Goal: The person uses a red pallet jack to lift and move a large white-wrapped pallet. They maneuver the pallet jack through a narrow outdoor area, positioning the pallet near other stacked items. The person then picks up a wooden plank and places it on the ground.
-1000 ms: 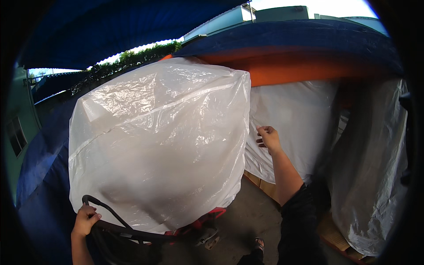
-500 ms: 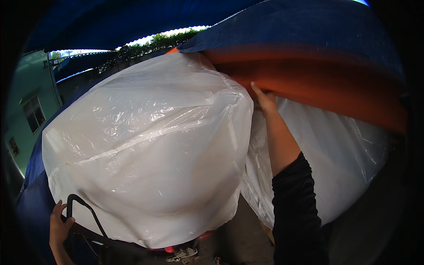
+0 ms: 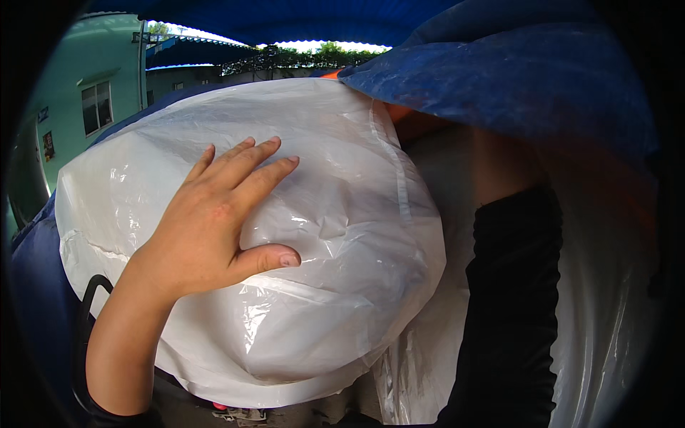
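A big, bulging bundle in shiny white plastic point(image 3: 335, 321) fills the middle of the head view. My left hand point(image 3: 214, 221) lies across its upper side with fingers spread and thumb out, gripping nothing. On the right, a blue tarp point(image 3: 514, 78) with an orange underside drapes over a second white plastic-covered load point(image 3: 421, 364). My right forearm point(image 3: 514, 285), in a black sleeve, reaches up under this tarp. The tarp and its shadow hide my right hand, so its fingers do not show.
A curved black handle point(image 3: 80, 335) stands at the lower left beside my left forearm. Blue sheeting point(image 3: 39, 271) hangs at the left. Behind it are a green wall point(image 3: 118, 53) with a window and a blue corrugated roof point(image 3: 300, 18).
My left hand has left the black handle and moved up and right onto the white bundle. My right hand has gone under the tarp, whose edge now hangs over it. The view has shifted.
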`<state>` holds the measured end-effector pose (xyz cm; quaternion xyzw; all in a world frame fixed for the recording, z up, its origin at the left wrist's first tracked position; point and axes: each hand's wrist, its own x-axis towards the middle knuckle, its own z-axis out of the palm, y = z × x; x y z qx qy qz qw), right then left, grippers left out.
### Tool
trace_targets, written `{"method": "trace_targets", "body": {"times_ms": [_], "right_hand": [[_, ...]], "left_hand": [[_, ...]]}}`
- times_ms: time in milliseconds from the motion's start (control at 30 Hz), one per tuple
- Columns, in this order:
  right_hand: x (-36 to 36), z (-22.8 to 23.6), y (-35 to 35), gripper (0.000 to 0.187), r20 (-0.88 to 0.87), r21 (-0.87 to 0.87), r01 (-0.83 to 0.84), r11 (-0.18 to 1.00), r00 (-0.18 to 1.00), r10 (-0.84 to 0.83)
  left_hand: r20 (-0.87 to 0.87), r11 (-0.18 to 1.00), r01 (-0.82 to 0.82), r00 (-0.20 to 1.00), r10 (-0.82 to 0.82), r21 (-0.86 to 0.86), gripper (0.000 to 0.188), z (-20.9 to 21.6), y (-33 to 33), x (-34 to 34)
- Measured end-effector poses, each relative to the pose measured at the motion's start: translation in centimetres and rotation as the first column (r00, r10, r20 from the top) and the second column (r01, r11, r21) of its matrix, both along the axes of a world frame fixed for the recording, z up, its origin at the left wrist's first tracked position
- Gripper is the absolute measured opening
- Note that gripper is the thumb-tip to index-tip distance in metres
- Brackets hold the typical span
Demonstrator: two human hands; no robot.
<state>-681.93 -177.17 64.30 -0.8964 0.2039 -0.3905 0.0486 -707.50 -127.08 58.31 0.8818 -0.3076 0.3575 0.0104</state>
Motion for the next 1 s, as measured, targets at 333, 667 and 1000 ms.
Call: {"method": "trace_targets", "body": {"times_ms": [333,667,1000], "right_hand": [[-0.6,5.9,-10.8,0.06,-0.107,0.019,-0.042,0.999,0.993,0.043],[-3.4,5.4,-10.8,0.06,-0.063,0.001,-0.108,0.994,0.992,0.108],[-2.8,4.5,-10.5,0.059,-0.047,0.015,-0.13,0.991,0.99,0.13]], "left_hand": [[-0.025,0.996,-0.084,0.996,0.084,0.0,0.083,-2.7,-0.3,6.7],[0.037,0.995,-0.077,0.996,0.079,-0.068,0.081,-3.0,-0.4,6.3],[0.027,0.998,-0.052,0.998,0.053,-0.029,0.084,-3.5,0.4,7.3]]}}
